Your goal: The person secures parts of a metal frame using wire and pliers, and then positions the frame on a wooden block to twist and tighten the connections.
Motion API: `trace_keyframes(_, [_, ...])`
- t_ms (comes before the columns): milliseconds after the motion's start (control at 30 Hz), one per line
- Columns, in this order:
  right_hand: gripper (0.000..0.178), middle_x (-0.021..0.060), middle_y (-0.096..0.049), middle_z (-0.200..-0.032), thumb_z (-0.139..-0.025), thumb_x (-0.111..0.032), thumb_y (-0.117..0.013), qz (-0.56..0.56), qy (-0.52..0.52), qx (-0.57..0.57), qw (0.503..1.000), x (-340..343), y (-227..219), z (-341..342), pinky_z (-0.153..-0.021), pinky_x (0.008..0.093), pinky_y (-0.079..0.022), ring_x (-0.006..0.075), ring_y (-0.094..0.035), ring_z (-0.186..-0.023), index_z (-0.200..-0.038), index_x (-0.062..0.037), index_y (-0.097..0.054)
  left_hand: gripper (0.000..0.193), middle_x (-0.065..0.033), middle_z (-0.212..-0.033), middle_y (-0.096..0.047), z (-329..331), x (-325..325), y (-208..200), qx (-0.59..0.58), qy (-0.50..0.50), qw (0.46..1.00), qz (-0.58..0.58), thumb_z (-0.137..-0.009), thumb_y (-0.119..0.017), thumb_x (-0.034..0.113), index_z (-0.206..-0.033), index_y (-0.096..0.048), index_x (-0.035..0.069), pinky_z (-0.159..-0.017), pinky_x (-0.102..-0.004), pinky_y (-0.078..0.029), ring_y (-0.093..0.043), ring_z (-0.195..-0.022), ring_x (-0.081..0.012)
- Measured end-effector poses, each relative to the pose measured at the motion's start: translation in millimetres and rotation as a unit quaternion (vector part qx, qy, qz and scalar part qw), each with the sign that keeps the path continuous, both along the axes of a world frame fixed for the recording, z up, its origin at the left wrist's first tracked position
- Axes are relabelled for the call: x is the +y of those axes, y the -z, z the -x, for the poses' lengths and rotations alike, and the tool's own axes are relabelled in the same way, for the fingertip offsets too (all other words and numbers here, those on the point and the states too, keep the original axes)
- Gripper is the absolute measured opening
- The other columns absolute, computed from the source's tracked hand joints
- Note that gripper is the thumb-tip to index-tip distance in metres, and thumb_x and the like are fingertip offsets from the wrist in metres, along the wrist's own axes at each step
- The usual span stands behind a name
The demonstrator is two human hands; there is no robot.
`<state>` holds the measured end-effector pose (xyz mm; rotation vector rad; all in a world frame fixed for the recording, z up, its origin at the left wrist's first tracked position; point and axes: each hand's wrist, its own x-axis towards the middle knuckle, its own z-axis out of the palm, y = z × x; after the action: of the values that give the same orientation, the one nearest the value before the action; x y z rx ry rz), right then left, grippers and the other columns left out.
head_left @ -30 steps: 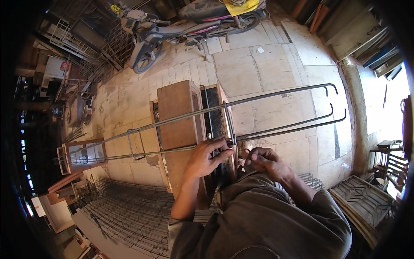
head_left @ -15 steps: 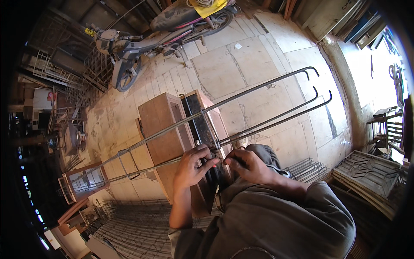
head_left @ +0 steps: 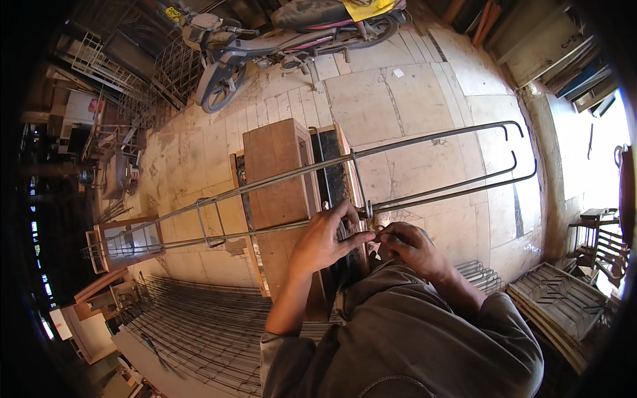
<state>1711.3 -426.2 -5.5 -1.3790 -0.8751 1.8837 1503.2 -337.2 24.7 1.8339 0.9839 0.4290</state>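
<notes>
Long steel reinforcing bars (head_left: 458,191) with hooked ends lie across in front of me, joined by thin square steel stirrups (head_left: 211,224). One stirrup (head_left: 359,182) crosses the bars right beside my hands. My left hand (head_left: 325,242) is closed at the near bar, its index finger bent over it and its thumb pointing right. My right hand (head_left: 415,251) has its fingers pinched close to the left thumb tip. Whatever lies between the fingertips is too small to make out. Beneath the bars stands a brown wooden box (head_left: 275,172), with a dark-topped piece against its right side.
A motorcycle (head_left: 285,50) is parked at the far side. At the left, a framed stand (head_left: 129,244) lies under the bars' far end. Many steel rods (head_left: 199,325) lie at the lower left. Carved wooden panels (head_left: 557,298) and a chair (head_left: 600,239) are at the right.
The view has shifted, so most of the scene sits further right. My fingertips have come closer together beside the stirrup, and my left index finger is lifted higher.
</notes>
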Motion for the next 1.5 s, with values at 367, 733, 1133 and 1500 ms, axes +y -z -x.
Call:
trace_keyframes(367, [0.012, 0.0094, -0.064, -0.073, -0.089, 0.000, -0.056, -0.143, 0.046, -0.133, 0.980, -17.9, 19.4, 32.1, -0.058, 0.0278, -0.047, 0.0127, -0.059, -0.061, -0.099, 0.0018, -0.063, 0.045, -0.0129, -0.109, -0.044, -4.6, -5.9, 16.7, -0.033, -0.074, 0.992, -0.091, -0.083, -0.072, 0.003, -0.113, -0.039, -0.001, -0.076, -0.0307, -0.056, -0.053, -0.092, -0.0189])
trace_keyframes(733, [0.012, 0.0123, -0.063, -0.075, -0.094, -0.008, -0.057, -0.149, 0.166, -0.121, 0.967, 4.6, 23.2, 56.3, -0.062, 0.0306, -0.047, 0.0153, -0.058, -0.065, -0.096, 0.0024, -0.061, 0.020, -0.0129, -0.093, -0.055, -11.4, -9.1, 7.3, -0.002, -0.130, 0.987, -0.092, -0.089, -0.064, 0.006, -0.101, -0.050, -0.001, -0.066, -0.0337, -0.049, -0.058, -0.077, -0.0244])
trace_keyframes(1133, [0.009, -0.0003, -0.049, -0.070, -0.099, -0.010, -0.052, -0.101, 0.268, 0.049, 0.957, -4.4, 24.7, 76.1, -0.054, 0.0254, -0.037, 0.0072, -0.043, -0.062, -0.097, -0.0016, -0.049, 0.017, -0.0154, -0.090, -0.068, -16.7, -11.0, 10.4, 0.008, -0.154, 0.983, -0.097, -0.084, -0.071, 0.013, -0.092, -0.068, -0.002, -0.071, -0.0380, -0.053, -0.067, -0.078, -0.0325])
trace_keyframes(1500, [0.009, -0.0017, -0.047, -0.075, -0.102, -0.013, -0.050, -0.155, 0.228, 0.004, 0.961, -3.8, 33.9, 74.1, -0.056, 0.0218, -0.034, 0.0054, -0.039, -0.065, -0.098, -0.0054, -0.048, 0.026, -0.0179, -0.086, -0.070, -13.7, -5.1, 17.6, -0.021, -0.147, 0.989, 0.001, -0.086, -0.071, 0.023, -0.094, -0.067, -0.001, -0.073, -0.0361, -0.052, -0.069, -0.081, -0.0304])
